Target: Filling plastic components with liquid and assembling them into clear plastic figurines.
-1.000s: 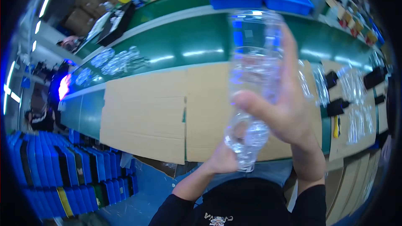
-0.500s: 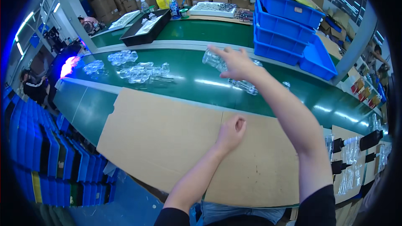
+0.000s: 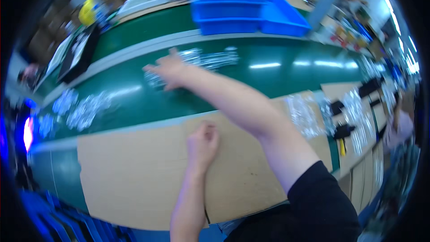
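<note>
My right hand [image 3: 168,69] reaches far out over the green conveyor belt [image 3: 286,71], fingers spread. Clear, shiny plastic pieces [image 3: 217,59] lie beside and under it, some partly hidden by the hand; motion blurs their shape. No grip on any of them shows. My left hand [image 3: 202,141] rests over the brown cardboard sheet [image 3: 134,175], its fingers curled in a loose fist with nothing visible inside.
More clear pieces [image 3: 89,110] lie on the belt at left. Stacked blue crates [image 3: 230,11] stand beyond the belt. A black tray [image 3: 80,56] is at the far left. Bagged clear items [image 3: 304,116] and black-handled tools [image 3: 344,131] lie at right.
The whole view has swung to the right, so the crates and belt appear further left. My right hand stays stretched over the clear pieces, fingers spread; my left remains curled over the cardboard.
</note>
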{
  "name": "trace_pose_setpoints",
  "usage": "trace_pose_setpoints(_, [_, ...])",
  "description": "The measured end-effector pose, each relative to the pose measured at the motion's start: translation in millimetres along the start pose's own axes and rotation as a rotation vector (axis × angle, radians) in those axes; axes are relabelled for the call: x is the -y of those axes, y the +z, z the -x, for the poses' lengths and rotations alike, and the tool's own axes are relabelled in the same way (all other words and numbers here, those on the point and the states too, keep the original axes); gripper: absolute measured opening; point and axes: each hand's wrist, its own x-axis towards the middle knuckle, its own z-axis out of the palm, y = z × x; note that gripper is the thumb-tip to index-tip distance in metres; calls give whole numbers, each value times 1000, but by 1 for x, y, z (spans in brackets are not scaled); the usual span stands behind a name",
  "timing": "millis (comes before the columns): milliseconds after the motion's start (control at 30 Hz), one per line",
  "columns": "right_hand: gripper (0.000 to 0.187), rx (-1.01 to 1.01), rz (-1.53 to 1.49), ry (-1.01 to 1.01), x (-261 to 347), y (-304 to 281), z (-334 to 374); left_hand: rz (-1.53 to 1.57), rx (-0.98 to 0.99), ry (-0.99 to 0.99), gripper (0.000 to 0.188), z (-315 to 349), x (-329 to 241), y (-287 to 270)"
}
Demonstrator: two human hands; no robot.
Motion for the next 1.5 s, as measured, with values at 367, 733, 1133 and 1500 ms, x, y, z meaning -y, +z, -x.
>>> trace_pose_setpoints(367, [18,-628,-732,-169,101,-144,364,-198,72,119,23,12,12,10])
trace_pose_setpoints(733, [46,-1617,-1836,1144,20,-70,584,235,299,-464,45,-2,-141,144])
trace_pose_setpoints(1133, [58,-1586,-2102,936,-9,-39,609,482,471,-478,26,-3,-109,152])
trace_pose_setpoints(1500, [72,-1358,-1596,474,1,-153,555,1163,546,-134,52,76,-116,65])
